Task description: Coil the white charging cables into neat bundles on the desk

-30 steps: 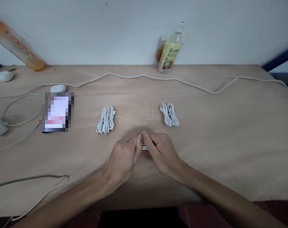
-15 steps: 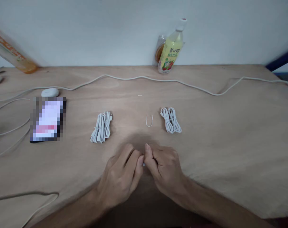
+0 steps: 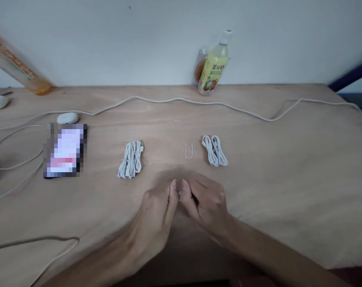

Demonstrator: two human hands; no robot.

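Note:
My left hand [image 3: 157, 215] and my right hand [image 3: 206, 205] are both closed, knuckles up and thumbs nearly meeting over the table. Between the thumbs shows a small whitish bit [image 3: 179, 195]; the rest of it is hidden inside the fingers, so its kind is unclear. Just beyond the hands lies a thin white U-shaped tie [image 3: 188, 157]. To its right is a bundled white cable [image 3: 214, 151], coiled in two loops. Left of the hands lies a thicker bundle of white cables [image 3: 130, 160].
A phone with a blurred screen [image 3: 65, 149] lies at left, below a white earbud case [image 3: 67, 118]. A long white cable [image 3: 177, 99] runs across the table's back. A yellow-labelled bottle [image 3: 213, 65] and an orange bottle [image 3: 34, 77] stand by the wall. A twisted scrap [image 3: 177, 120] lies mid-table.
My left hand has turned, its thumb now pointing up beside the right thumb with the fingers curled under. The right hand has hardly moved. The view has shifted slightly.

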